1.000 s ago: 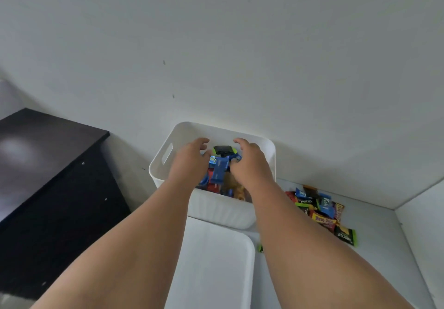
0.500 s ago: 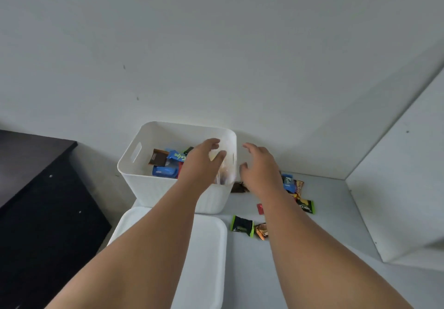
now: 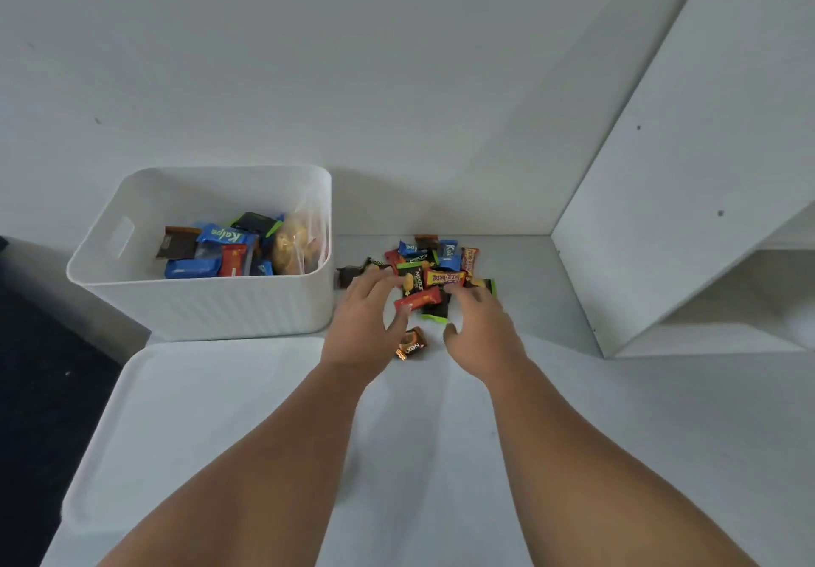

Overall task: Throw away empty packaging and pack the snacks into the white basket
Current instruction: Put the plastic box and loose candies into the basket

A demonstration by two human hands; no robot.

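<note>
Both hands reach out over the white table [image 3: 639,434] to a loose pile of snacks [image 3: 434,273] lying just right of the white basket [image 3: 211,308]. The left hand [image 3: 364,317] sits at the near left edge of the pile with its fingers spread apart and only lightly bent. Its fingertips are blurred where they meet the wrappers, and its thumb lies just beside the end of a red wrapper [image 3: 419,298]. The right hand [image 3: 483,328] is at the near right edge, thumb held out to the left, fingers bent down onto the pile next to a black and green wrapper [image 3: 436,312]. Neither hand plainly grips anything. Between the two hands, on the near side of the pile, one small brown and orange snack [image 3: 412,344] lies apart on the table.

The basket stands against the far wall [image 3: 353,59] on the left, upright, with its handle cut-out facing left. Inside it are a blue pack [image 3: 226,235] printed "Kalpa", other blue, red, brown and black wrappers, and a clear bag of golden pieces [image 3: 294,244] leaning on its right wall. Whether any wrapper is empty cannot be told.

A flat white lid [image 3: 198,412] lies on the table just near of the basket. To the right stands a white shelf unit [image 3: 661,178], and at the far left a dark cabinet [image 3: 39,368].
</note>
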